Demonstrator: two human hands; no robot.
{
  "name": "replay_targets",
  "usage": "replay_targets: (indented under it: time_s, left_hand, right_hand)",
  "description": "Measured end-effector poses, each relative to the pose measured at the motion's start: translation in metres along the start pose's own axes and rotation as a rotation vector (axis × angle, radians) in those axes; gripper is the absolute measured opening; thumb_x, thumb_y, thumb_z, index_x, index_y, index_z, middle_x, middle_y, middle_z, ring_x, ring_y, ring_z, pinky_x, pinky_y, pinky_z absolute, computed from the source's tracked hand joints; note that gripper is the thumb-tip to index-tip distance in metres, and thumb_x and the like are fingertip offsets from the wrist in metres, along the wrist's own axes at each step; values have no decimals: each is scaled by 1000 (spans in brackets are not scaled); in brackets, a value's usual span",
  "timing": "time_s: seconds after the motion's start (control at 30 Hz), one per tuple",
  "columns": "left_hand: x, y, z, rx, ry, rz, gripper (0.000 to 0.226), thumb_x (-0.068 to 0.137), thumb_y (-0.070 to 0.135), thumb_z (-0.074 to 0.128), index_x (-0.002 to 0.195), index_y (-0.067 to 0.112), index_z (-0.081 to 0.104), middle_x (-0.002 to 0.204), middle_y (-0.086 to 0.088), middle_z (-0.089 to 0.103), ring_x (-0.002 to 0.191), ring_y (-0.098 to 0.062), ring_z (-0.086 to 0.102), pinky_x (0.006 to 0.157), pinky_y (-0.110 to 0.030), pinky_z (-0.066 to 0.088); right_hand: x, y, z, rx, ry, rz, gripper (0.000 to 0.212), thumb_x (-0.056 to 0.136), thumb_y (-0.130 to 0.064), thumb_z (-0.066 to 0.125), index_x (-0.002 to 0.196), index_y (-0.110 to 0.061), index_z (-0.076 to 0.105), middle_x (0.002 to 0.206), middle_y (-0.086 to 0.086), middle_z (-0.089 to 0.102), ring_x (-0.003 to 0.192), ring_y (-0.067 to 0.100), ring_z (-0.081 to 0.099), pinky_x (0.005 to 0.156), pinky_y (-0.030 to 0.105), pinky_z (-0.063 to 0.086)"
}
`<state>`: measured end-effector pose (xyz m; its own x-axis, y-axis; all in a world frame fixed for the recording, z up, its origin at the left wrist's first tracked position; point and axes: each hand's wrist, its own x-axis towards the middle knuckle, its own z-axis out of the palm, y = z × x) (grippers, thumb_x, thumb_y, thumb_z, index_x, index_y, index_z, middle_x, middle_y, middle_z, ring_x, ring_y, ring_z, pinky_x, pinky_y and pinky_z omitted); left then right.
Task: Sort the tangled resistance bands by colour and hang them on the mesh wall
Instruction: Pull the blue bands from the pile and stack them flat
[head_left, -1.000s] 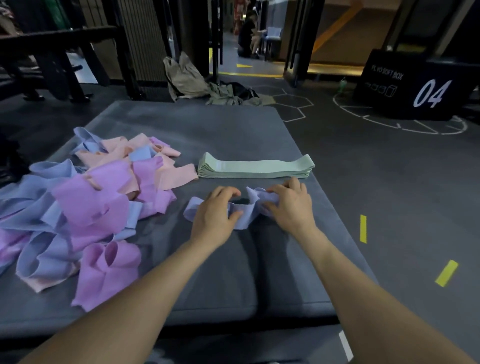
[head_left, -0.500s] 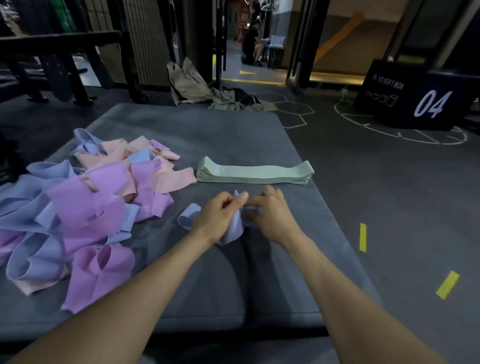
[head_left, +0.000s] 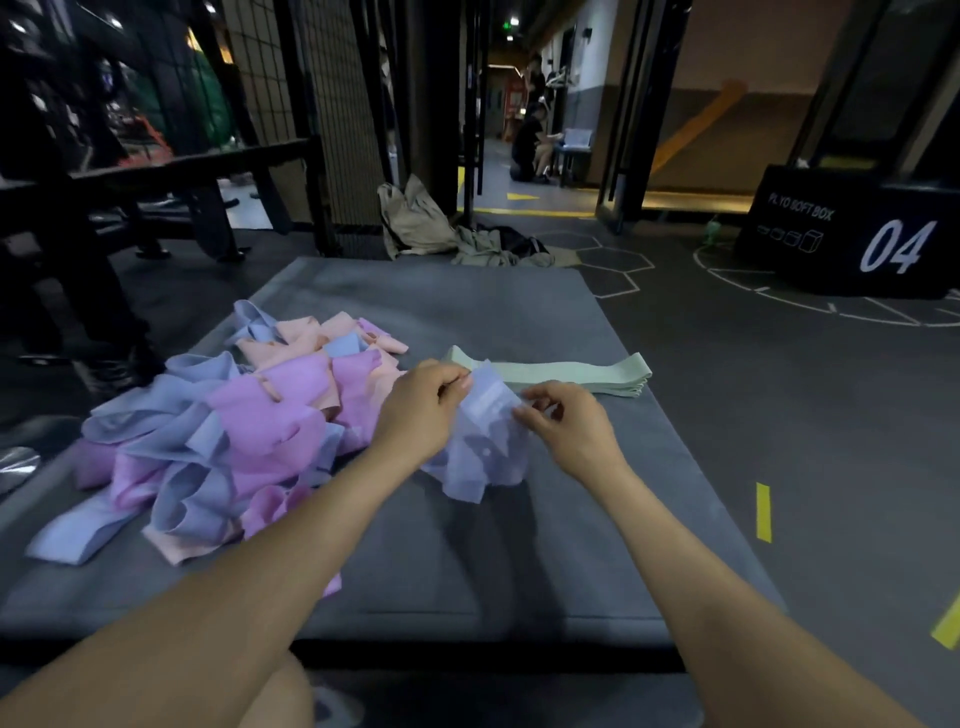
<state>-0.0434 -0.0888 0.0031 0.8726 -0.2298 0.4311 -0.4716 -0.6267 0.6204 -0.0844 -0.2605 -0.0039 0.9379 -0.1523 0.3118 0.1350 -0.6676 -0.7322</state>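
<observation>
A light blue band (head_left: 485, 441) hangs lifted above the grey mat (head_left: 519, 545). My left hand (head_left: 418, 410) pinches its top left edge, and my right hand (head_left: 569, 423) pinches its right edge. To the left lies a tangled pile of blue, pink and peach bands (head_left: 223, 436). A flat stack of green bands (head_left: 571, 373) lies just behind my hands. A mesh wall (head_left: 322, 119) stands beyond the mat's far left corner.
Crumpled beige clothing (head_left: 447, 231) lies on the floor past the mat. A black plyo box marked 04 (head_left: 852, 234) stands at the right. A black bench frame (head_left: 171, 197) is at the left. A person sits in the far corridor.
The blue band has come up off the mat between both hands and now hangs unfolded. My view has tilted up, showing more of the room.
</observation>
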Motion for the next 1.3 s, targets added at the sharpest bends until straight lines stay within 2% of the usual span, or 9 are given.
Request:
replay_targets:
  time_s: [0.13,0.3,0.47,0.6,0.77,0.9,1.0,1.07,1.3]
  left_hand:
    - [11,34,-43,-60,57,93,18,94,11,51,85,3,65,78,0,57,75,-16,49,63,-26,30]
    - [24,74,-85,-256,37,115,18,95,10,50,93,2,65,68,1,51,66,-13,42,71,-30,39]
    - [27,100,-109,-428,53,119,16,96,7,47,94,3,62,77,-7,54,73,-16,47,68,-27,44]
    - [29,100,-112,-647,170,-54,16,97,6,44,96,6,60,72,0,52,67,-11,47,52,-10,44]
    - [41,58,-96,-733,333,-343,25,96,13,48,75,21,59,77,-2,57,75,-19,56,80,-37,53]
    - [35,34,-68,-747,411,-510,22,97,12,45,80,12,59,69,-2,54,53,-11,54,45,-20,48]
    - [32,9,-39,-720,424,-597,24,95,13,45,110,0,60,83,-9,57,75,-23,56,79,-38,54]
    - [29,-6,-18,-685,392,-647,22,95,11,44,109,2,58,93,-11,55,86,-24,54,92,-41,51]
    - [23,-52,49,-287,299,-711,23,89,13,45,84,5,66,92,-24,66,88,-35,65,81,-41,51]
  right_hand:
    - [2,-29,-4,88,-42,-54,31,82,-18,71,111,-9,64,103,2,59,91,10,51,76,15,35]
    - [4,-70,-25,255,-123,-103,40,81,-13,71,118,-9,57,108,-3,57,102,8,51,79,13,37]
    - [3,-91,-39,443,-238,-87,34,74,0,74,104,-1,59,96,7,66,84,15,59,74,25,50]
    - [-5,-77,-47,326,-298,14,16,75,-6,76,83,-9,63,70,-3,62,59,7,55,56,18,46]
    - [-21,-20,-59,27,-406,120,16,77,-4,66,65,-4,56,65,2,47,62,11,41,58,24,35]
    - [-24,23,-70,-36,-295,260,33,81,-1,62,58,-14,43,58,0,38,54,11,32,50,24,26]
    - [-15,50,-71,138,-105,416,27,82,3,58,61,-12,49,58,4,45,55,15,40,54,25,36]
    - [-6,65,-67,303,51,507,20,81,6,57,67,-8,54,61,8,48,58,20,44,56,28,42]
    - [14,107,-49,218,359,573,21,82,-7,66,66,-13,55,67,2,55,63,19,50,58,24,39]
